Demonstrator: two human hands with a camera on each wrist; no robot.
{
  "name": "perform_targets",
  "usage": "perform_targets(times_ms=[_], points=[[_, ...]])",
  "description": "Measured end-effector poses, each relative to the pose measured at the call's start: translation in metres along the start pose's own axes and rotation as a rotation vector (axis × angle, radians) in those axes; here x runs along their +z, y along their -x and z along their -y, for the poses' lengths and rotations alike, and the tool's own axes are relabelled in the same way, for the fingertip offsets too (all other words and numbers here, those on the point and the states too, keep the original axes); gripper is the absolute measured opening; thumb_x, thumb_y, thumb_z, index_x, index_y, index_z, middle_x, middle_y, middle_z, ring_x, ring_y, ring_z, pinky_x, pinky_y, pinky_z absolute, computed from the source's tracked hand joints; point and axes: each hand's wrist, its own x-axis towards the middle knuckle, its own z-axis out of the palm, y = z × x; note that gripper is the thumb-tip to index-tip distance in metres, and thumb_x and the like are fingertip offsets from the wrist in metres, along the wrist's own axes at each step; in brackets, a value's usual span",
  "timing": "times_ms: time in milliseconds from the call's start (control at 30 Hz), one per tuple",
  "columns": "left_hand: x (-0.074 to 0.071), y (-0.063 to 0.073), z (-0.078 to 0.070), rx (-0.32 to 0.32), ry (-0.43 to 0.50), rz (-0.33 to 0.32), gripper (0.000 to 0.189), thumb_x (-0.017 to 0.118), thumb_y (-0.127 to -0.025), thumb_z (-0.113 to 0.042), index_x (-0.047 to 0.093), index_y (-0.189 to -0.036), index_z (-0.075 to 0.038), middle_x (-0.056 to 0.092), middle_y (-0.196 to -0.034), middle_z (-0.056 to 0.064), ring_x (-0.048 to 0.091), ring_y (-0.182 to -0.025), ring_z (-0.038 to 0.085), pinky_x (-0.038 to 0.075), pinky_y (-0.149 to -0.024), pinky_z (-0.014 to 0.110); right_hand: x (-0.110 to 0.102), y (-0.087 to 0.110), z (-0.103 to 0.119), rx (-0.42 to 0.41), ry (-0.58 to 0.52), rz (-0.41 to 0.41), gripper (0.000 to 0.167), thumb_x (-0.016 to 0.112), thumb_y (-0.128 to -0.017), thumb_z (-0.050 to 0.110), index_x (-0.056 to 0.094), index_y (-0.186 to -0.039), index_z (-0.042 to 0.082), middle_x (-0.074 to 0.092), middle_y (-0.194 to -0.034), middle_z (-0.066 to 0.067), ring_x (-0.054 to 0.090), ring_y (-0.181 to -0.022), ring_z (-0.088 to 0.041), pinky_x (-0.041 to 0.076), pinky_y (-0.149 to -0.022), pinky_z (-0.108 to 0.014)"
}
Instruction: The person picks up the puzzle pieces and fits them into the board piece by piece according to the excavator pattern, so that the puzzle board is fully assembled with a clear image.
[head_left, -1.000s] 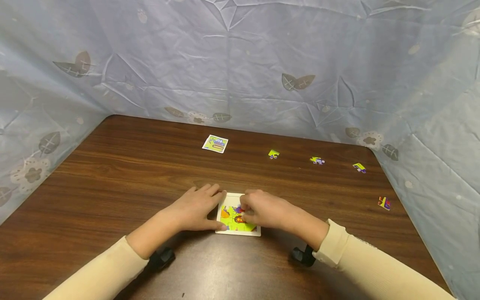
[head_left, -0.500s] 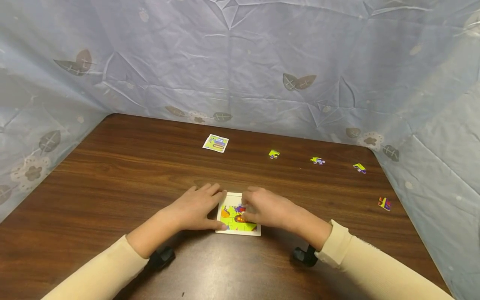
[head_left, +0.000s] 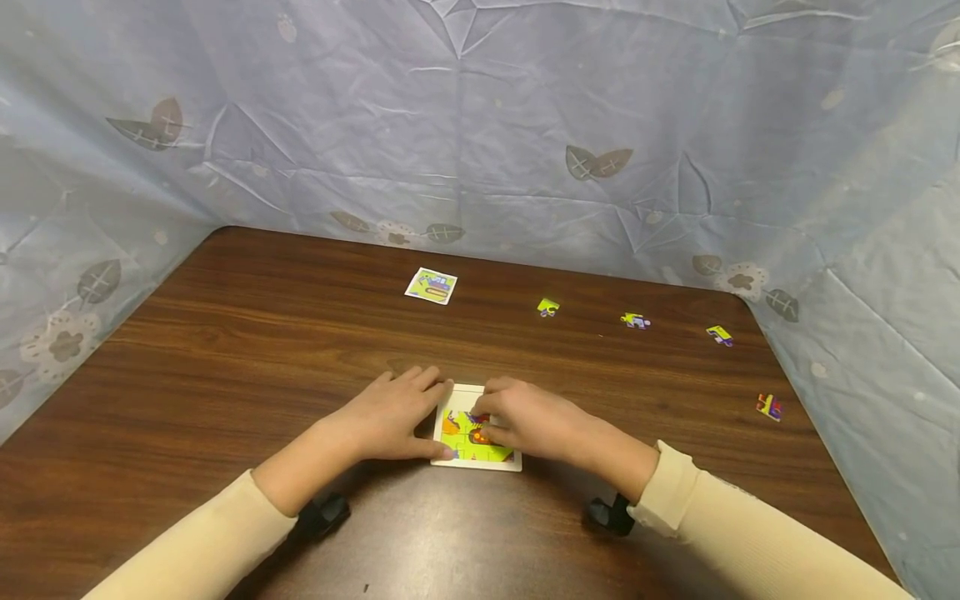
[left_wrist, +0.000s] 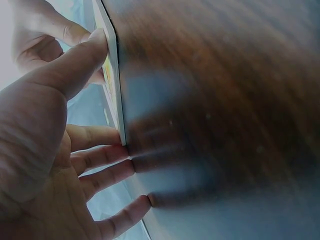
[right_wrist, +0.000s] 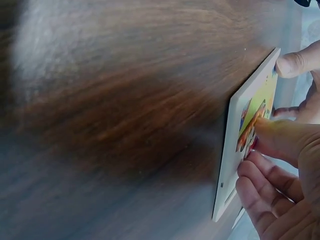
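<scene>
A small jigsaw puzzle tray (head_left: 467, 400) with a pale frame lies flat on the table, partly filled with bright green, orange and red pieces. On its left side rests my left hand (head_left: 386, 421). The thumb (left_wrist: 95, 50) presses the near left corner, while the other fingers spread along the far left edge and onto the table. Over the tray's right half, my right hand (head_left: 536, 421) pinches a puzzle piece (right_wrist: 254, 144) between thumb and fingers. Most of that piece is hidden by the fingertips.
At the back stands a row of loose puzzle pieces: a green one (head_left: 548, 308), a green and purple one (head_left: 635, 322), a yellow one (head_left: 719, 335) and a red one (head_left: 768, 407) by the right edge. A picture card (head_left: 432, 286) lies back left. A curtain (head_left: 495, 125) borders the table.
The right hand's fingertips shift slightly over the tray, ending a little to the left with the piece. The left hand stays in place.
</scene>
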Motion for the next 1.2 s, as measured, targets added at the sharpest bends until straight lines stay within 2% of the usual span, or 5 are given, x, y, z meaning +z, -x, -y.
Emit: perform_targets(times_ms=[367,567,733,967,1200], points=[[0.001,-0.001,0.0,-0.003,-0.004,0.007,0.094,0.072,-0.089,-0.066,0.047,-0.156,-0.005,0.048,-0.158,0.016,0.046,-0.148,0.037,0.041,-0.114,0.07,0.003,-0.002,0.0,-0.01,-0.049,0.006,0.025,0.075,-0.098,0.015,0.079,-0.12,0.006,0.065,-0.099,-0.002,0.053,-0.081,-0.007,0.049,-0.07,-0.015],[0.0,0.0,0.0,-0.012,0.003,0.007,0.094,0.073,-0.089,-0.065,0.047,-0.157,-0.004,0.047,-0.16,0.017,0.044,-0.15,0.039,0.039,-0.115,0.071,0.005,0.0,0.002,-0.036,-0.015,-0.026,0.026,0.074,-0.098,0.014,0.078,-0.123,0.006,0.053,-0.086,0.002,0.043,-0.076,-0.008,0.041,-0.064,-0.016],[-0.001,0.0,-0.001,-0.009,0.006,0.0,0.094,0.074,-0.089,-0.064,0.047,-0.156,-0.004,0.048,-0.159,0.016,0.046,-0.149,0.038,0.04,-0.114,0.071,0.006,0.002,0.002,-0.052,0.018,-0.055,0.026,0.074,-0.098,0.014,0.079,-0.122,0.007,0.054,-0.085,0.003,0.043,-0.077,-0.008,0.042,-0.066,-0.017],[-0.002,-0.001,-0.002,0.001,0.0,0.002,0.093,0.073,-0.089,-0.065,0.048,-0.155,-0.004,0.05,-0.155,0.014,0.048,-0.146,0.036,0.042,-0.113,0.07,0.009,0.007,-0.002,-0.006,-0.048,-0.063,0.027,0.073,-0.1,0.02,0.077,-0.124,0.008,0.069,-0.106,0.001,0.057,-0.088,-0.006,0.052,-0.076,-0.017],[-0.001,-0.001,-0.001,0.006,-0.008,-0.012,0.093,0.074,-0.089,-0.065,0.049,-0.155,-0.004,0.052,-0.152,0.014,0.05,-0.143,0.036,0.043,-0.112,0.07,-0.002,0.019,-0.009,0.002,-0.108,-0.001,0.038,0.068,-0.103,0.027,0.068,-0.136,0.008,0.068,-0.129,-0.004,0.067,-0.105,-0.012,0.059,-0.092,-0.03]])
